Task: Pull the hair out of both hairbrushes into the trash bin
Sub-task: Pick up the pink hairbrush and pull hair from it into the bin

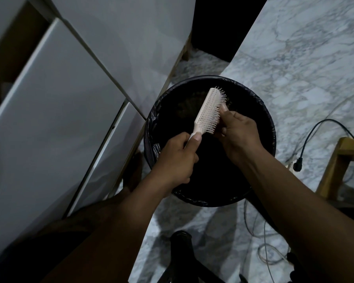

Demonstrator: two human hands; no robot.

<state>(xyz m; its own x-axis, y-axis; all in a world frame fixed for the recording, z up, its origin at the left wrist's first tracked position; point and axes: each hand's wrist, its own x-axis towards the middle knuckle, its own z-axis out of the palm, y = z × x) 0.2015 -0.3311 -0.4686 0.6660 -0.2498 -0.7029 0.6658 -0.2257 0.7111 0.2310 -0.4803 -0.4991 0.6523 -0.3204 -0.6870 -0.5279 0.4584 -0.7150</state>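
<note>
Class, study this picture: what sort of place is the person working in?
Probably a room in a home: marble-patterned floor, white cabinet doors, a lined trash bin and loose power cables.

Your left hand [177, 158] closes on a hairbrush [207, 111] that looks like pale, matt plastic, smooth along its back, with thin stiff bristles of the same pale tone where your right hand [236, 133] touches it. Below it, the trash bin [271, 127] wears a black plastic liner, crinkled and faintly glossy at the rim. At 2 o'clock the floor [294, 64] reads as polished grey-veined marble. At 9 o'clock the cabinet panels [55, 111] are smooth, satin white. At 3 o'clock a wooden frame [333, 170] looks bare and matt, beside a rubbery black cable [313, 133].
</note>
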